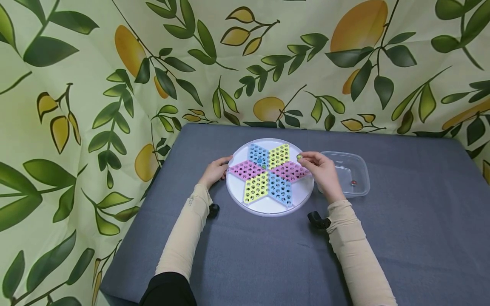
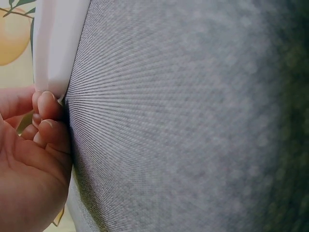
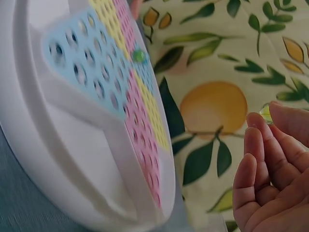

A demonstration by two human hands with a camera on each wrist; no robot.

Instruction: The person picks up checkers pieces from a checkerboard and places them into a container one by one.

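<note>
A round white Chinese checkers board (image 1: 234, 192) bears a star of blue, yellow and pink holed sections. My left hand (image 1: 215, 171) grips its left rim; the left wrist view shows the curled fingers (image 2: 48, 105) at the board's edge (image 2: 50, 58). Between thumb and fingertips, my right hand (image 1: 320, 173) pinches a green glass marble (image 3: 265, 113), held above the board's right side. A blue marble (image 1: 259, 161) and a green marble (image 1: 264, 167) sit in holes near the star's centre.
To the right of the board stands a clear plastic container (image 1: 363, 170), partly behind the right hand, with a reddish marble (image 1: 354, 183) inside. Grey-blue cloth (image 1: 260, 259) covers the table. A leaf-and-fruit printed curtain (image 1: 214, 76) hangs behind and along the left.
</note>
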